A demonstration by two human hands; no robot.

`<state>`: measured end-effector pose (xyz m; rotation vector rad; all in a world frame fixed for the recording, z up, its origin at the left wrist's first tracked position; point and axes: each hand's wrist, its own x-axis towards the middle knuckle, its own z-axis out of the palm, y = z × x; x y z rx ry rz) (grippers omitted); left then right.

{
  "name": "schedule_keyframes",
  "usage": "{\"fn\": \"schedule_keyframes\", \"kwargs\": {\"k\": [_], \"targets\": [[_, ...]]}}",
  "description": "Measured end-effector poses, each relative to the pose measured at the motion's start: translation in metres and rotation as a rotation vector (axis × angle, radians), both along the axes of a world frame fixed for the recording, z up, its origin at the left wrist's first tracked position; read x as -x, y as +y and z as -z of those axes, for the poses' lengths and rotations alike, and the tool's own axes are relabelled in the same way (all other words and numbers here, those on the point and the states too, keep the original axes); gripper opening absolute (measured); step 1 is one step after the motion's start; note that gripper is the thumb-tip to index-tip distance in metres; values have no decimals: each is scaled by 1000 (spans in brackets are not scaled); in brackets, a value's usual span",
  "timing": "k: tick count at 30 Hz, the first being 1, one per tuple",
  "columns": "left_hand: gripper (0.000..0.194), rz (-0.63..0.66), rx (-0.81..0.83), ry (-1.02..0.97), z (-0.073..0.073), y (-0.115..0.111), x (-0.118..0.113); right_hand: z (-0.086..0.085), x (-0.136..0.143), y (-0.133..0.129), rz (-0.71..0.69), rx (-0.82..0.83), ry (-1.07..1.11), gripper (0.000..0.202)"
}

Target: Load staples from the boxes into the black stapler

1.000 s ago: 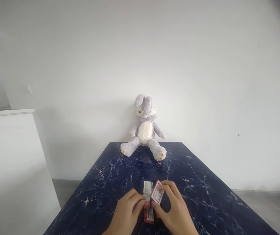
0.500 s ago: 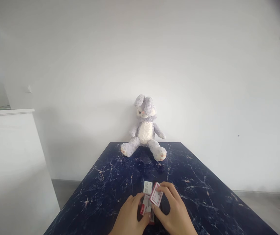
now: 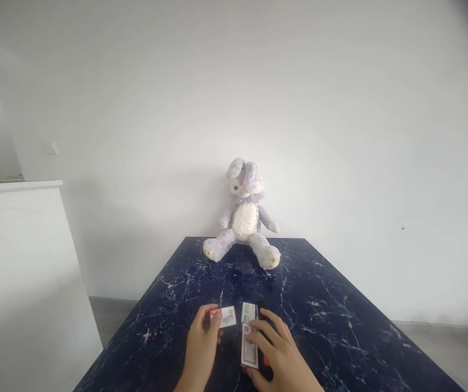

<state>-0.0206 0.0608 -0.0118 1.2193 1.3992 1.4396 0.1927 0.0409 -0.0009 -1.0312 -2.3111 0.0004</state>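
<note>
Left grip (image 3: 201,345) pinches small red-and-white cardboard box (image 3: 229,317), bottom centre. Right grip (image 3: 286,356) touches red-bordered white box (image 3: 249,353) over blue marbled bench (image 3: 156,337); clench unclear. Step: likely box positioning; next move calls for finger clearance.

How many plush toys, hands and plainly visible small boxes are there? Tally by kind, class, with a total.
Plush rabbit: 1
Left hand and right hand: 2
Small boxes (held box, red-bordered box, far box): 3
Total: 6
Others may be hidden underneath.
</note>
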Motion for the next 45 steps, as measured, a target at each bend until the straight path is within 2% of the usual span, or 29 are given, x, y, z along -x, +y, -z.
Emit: {"fn": "schedule_keyframes", "kwargs": {"k": [3, 8, 11, 14, 18, 22, 27, 31, 33, 36, 39, 43, 45], "targets": [[52, -24, 0, -16, -2, 0, 1, -1, 0, 0, -27, -17, -77, 35], [44, 18, 8, -49, -1, 1, 0, 0, 0, 0, -69, -58, -164, 50], [44, 59, -6, -106, -4, 0, -2, 2, 0, 1, -93, -57, -171, 48], [45, 96, -27, -150, -10, -4, -4, 3, 1, 0, -71, -48, -28, 47], [50, 205, -64, -215, -12, -7, -8, 0, 0, -3, 58, -41, 221, 45], [42, 226, -69, -239, -11, -7, -10, -2, -3, -5, 141, -23, 306, 45], [35, 217, -56, -183, -11, -7, -7, 1, -4, -2, 155, 36, 323, 44], [34, 219, -31, -161, -6, -4, -7, 5, -6, 1, 214, 66, 336, 44], [34, 222, 5, -144, -3, -4, -9, 6, -8, 2, 263, 136, 357, 46], [33, 250, 64, -99, -3, -7, -13, 4, -8, 3, 306, 342, 403, 48], [28, 278, 68, 31, -7, -12, -14, 2, -7, 4, 300, 491, 440, 50], [15, 258, -71, 250, -13, -18, -14, 2, -6, 4, 277, 508, 478, 52], [19, 256, -92, 337, -15, -20, -16, 2, -6, 4, 275, 505, 481, 52]]}}
